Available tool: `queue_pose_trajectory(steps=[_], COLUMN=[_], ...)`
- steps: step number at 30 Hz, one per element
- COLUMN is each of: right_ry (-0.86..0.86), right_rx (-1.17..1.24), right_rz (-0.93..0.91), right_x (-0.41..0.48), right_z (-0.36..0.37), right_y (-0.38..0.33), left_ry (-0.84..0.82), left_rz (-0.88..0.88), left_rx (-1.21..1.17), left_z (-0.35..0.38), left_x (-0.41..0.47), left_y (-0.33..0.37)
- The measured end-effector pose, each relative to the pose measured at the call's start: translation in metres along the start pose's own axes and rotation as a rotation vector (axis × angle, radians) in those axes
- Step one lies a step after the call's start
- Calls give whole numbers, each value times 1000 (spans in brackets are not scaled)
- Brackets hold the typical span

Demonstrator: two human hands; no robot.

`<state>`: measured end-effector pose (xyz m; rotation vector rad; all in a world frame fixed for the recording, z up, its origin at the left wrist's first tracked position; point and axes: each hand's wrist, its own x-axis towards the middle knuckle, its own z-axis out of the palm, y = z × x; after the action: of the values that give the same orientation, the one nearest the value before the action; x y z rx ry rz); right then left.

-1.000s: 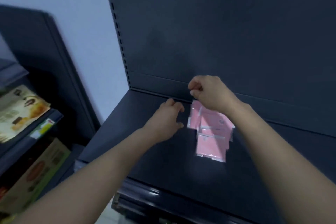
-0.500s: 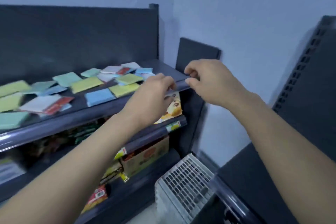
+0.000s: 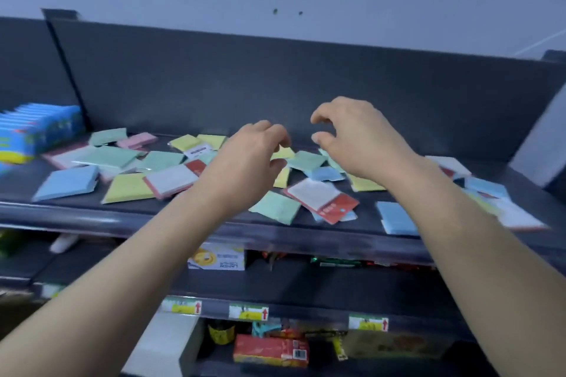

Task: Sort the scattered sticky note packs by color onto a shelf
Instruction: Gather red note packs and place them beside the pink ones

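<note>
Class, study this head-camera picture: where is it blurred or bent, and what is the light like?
Head view: dim, bluish, even light with no glare; motion blur smears the right-edge packs and the blue boxes at far left; the shelf edge bows from wide-angle distortion; both hands, left and right, are soft-edged, while central packs read fairly clearly.

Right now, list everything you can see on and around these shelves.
sticky note packs: many, green, yellow, blue, pink and white with red, scattered over the top shelf
top shelf: one, dark grey, across the middle
blue packages: a row, blue, far left of the top shelf
white box: one, white and yellow, shelf below
red box: one, lowest shelf
left hand: open, above the packs
right hand: open, above the packs
</note>
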<state>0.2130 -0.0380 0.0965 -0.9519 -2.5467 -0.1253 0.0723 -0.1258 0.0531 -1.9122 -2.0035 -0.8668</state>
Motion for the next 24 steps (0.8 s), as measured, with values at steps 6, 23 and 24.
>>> queue_pose_trajectory(steps=[6,23,24], right_ry=[-59,-297,-314], right_rx=[118,202,196], right_rz=[-182,-462,-460], right_x=[79,247,255], right_z=[49,173,182], right_y=[-44,-160,-169], left_ry=[16,141,132], left_rz=[-240,-731,-736], left_rx=[120,318,319], left_z=[-15,-64,-65], left_x=[-3,-26,-27], left_y=[-78,-240,-251])
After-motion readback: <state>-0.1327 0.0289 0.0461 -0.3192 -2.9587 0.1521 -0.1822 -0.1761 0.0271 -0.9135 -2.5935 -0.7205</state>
